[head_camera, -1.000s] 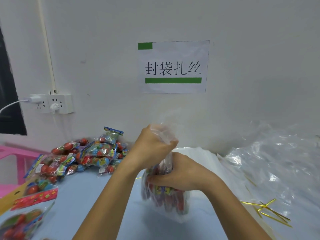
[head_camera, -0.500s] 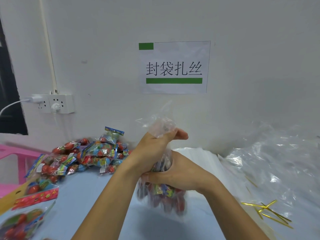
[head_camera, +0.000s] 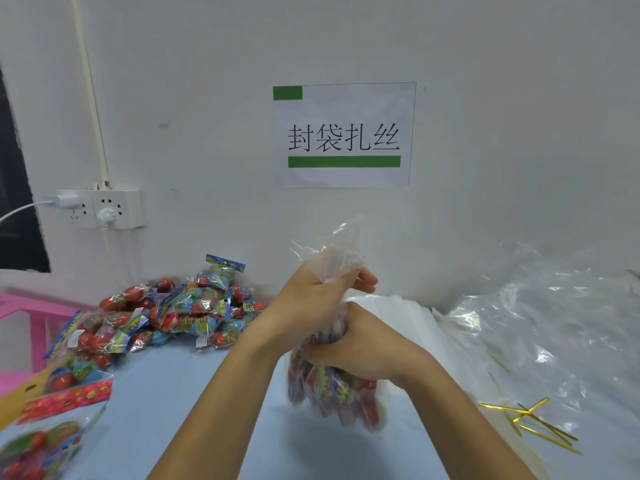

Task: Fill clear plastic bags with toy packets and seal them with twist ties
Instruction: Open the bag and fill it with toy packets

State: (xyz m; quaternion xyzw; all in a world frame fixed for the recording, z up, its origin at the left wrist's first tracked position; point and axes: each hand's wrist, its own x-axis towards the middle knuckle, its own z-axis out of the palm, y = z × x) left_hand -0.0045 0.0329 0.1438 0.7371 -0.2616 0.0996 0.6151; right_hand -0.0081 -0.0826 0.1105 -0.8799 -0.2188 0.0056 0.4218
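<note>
A white rectangular paper sign [head_camera: 343,135] taped to the pale wall [head_camera: 519,116] bears four large black Chinese characters, 封袋扎丝, with a small green block at its upper left corner and a long green bar beneath the characters. The printing on the colourful header cards of the clear toy packets [head_camera: 180,313] heaped at the left is too small and blurred to read.

Even, soft indoor light, fairly bright; source not visible. Soft shadow on the surface [head_camera: 311,445] beneath the held bag [head_camera: 332,393]. Bag's lower half motion-blurred. White glare patches on the loose plastic sheeting [head_camera: 540,323] at right. Wide-angle bend: conduit [head_camera: 90,88] on the wall leans and curves at left. Packets [head_camera: 38,445] at bottom-left corner soft, smeared. Wall sign [head_camera: 344,135] sharp.
</note>
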